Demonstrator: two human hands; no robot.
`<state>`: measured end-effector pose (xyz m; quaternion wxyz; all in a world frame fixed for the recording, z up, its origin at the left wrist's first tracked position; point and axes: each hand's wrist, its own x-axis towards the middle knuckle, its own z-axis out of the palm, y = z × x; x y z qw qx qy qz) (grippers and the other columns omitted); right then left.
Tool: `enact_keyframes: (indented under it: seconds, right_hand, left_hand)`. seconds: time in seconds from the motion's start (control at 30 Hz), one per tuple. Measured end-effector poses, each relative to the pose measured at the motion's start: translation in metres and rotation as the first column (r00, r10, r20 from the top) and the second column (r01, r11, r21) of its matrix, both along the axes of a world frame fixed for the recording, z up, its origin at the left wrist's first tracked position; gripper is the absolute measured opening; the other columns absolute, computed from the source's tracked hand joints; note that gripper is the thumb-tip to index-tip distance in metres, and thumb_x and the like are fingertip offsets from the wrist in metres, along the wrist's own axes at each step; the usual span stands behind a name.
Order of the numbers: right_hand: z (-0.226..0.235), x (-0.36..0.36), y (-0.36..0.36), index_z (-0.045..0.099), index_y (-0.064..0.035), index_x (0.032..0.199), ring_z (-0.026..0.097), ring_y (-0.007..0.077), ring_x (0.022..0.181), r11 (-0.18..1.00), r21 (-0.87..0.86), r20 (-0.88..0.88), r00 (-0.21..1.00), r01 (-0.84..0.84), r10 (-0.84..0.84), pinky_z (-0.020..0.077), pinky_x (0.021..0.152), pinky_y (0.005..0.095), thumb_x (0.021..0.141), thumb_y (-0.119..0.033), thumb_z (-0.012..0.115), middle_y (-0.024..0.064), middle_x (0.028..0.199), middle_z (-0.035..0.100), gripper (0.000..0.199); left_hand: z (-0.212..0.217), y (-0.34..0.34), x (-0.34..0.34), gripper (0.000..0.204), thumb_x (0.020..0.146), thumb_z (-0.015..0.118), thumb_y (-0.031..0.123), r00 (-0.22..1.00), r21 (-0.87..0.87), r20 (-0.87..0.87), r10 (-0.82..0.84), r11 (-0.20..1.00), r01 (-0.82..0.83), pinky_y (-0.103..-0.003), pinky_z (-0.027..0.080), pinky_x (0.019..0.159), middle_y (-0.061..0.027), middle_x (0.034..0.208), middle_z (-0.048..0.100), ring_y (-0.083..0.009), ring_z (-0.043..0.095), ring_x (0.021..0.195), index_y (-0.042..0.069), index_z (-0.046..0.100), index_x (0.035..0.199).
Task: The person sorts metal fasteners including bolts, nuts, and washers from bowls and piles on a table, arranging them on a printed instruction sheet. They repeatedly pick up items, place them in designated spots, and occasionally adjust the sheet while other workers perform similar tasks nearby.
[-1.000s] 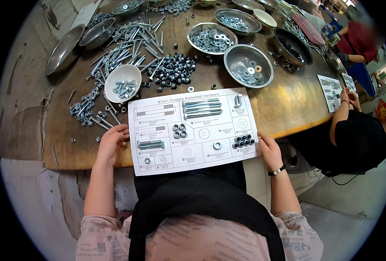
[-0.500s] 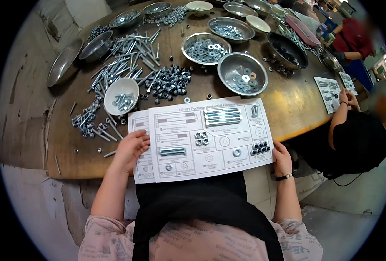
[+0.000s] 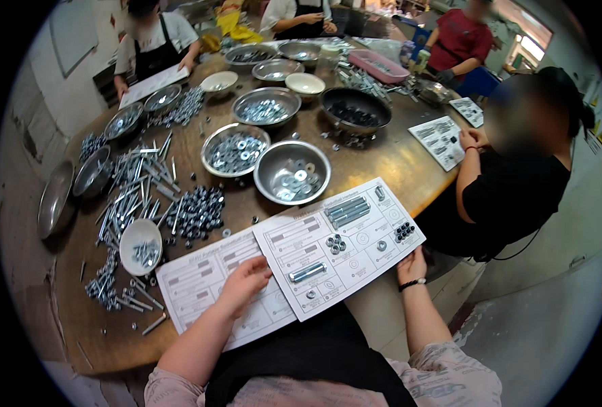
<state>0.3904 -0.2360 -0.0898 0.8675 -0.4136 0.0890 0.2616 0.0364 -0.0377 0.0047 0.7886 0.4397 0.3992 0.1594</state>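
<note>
A printed parts sheet [image 3: 345, 261] is held tilted at the table's front edge. On it sit several long bolts [image 3: 348, 211], a pair of shorter bolts [image 3: 307, 272], silver nuts [image 3: 335, 243], black-insert nuts [image 3: 405, 232], and a washer [image 3: 382, 245]. My right hand [image 3: 411, 266] grips its lower right corner, fingers underneath. My left hand [image 3: 247, 279] has its fingers closed at the sheet's left edge, above a second printed sheet [image 3: 199, 285]. That lower sheet carries no hardware on its visible part; the upper one covers its right side.
Steel bowls of washers [image 3: 235, 150] [image 3: 293, 173] stand beyond the sheets. Loose bolts [image 3: 138, 190], a heap of nuts [image 3: 196, 211] and a white bowl of short bolts [image 3: 141, 248] lie left. A co-worker [image 3: 518, 169] sits at right with another sheet [image 3: 438, 141]; others work across the table.
The upper sheet has slid right off the lower one, baring more of it. My left hand has moved from the stack's outer edge to the upper sheet's edge. The view has swung right and up.
</note>
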Motion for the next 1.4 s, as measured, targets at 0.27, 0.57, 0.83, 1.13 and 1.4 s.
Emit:
enact_keyframes:
  seconds: [0.27,0.57,0.83,1.13,1.4]
  right_hand:
    - [-0.004,-0.065,0.033,0.043,-0.0009,0.120,0.049,0.0250,0.106,0.997,0.006,0.032,0.997,0.077,-0.077,0.0412,0.088,0.0379,0.095,-0.030,0.035,0.0097,0.118,0.051,0.039]
    - [-0.036,0.025,0.036,0.046,0.0025,0.117,0.052,0.0296,0.101,0.988,0.137,0.006,0.997,0.075,-0.076,0.0428,0.085,0.0384,0.094,-0.028,0.033,0.0133,0.115,0.053,0.040]
    - [-0.020,0.065,0.055,0.046,0.0089,0.113,0.056,0.0308,0.095,0.978,-0.099,0.058,0.982,0.185,-0.180,0.0466,0.078,0.0392,0.093,-0.026,0.038,0.0188,0.111,0.054,0.041]
    - [-0.007,0.038,0.029,0.045,-0.0040,0.117,0.041,0.0117,0.072,0.812,-0.429,0.401,0.889,0.395,-0.221,0.0372,0.071,0.0240,0.090,-0.027,0.044,0.0010,0.092,0.051,0.035]
    - [0.092,-0.098,0.086,0.043,0.0029,0.118,0.040,0.0210,0.116,0.924,-0.373,0.846,0.442,0.087,0.300,0.0288,0.099,0.0317,0.085,0.001,0.039,0.0124,0.123,0.044,0.034]
  left_hand:
    - [-0.021,-0.012,0.064,0.055,0.079,0.046,0.001,0.967,0.139,0.128,-0.222,0.969,0.204,-0.032,0.032,0.100,-0.0193,0.133,0.035,-0.0261,0.036,0.125,-0.006,0.028,0.131]
    - [-0.044,-0.011,0.069,0.051,0.084,0.048,0.000,0.930,0.270,0.217,-0.296,0.934,0.234,-0.029,0.039,0.094,-0.0176,0.124,0.044,-0.0214,0.043,0.118,-0.004,0.029,0.131]
    - [-0.059,-0.013,0.063,0.045,0.085,0.047,-0.002,0.911,0.399,0.269,-0.313,0.897,0.191,-0.028,0.042,0.091,-0.0148,0.117,0.048,-0.0193,0.048,0.113,-0.002,0.035,0.128]
    - [-0.062,-0.015,0.061,0.040,0.084,0.047,0.000,0.932,0.539,0.202,-0.299,0.829,0.150,-0.028,0.042,0.091,-0.0136,0.117,0.046,-0.0189,0.052,0.109,-0.003,0.040,0.123]
    - [-0.024,-0.016,0.049,0.046,0.091,0.043,0.023,0.933,0.022,0.358,-0.023,1.000,0.016,-0.030,0.034,0.096,-0.0094,0.133,0.038,-0.0183,0.041,0.119,0.003,0.033,0.131]
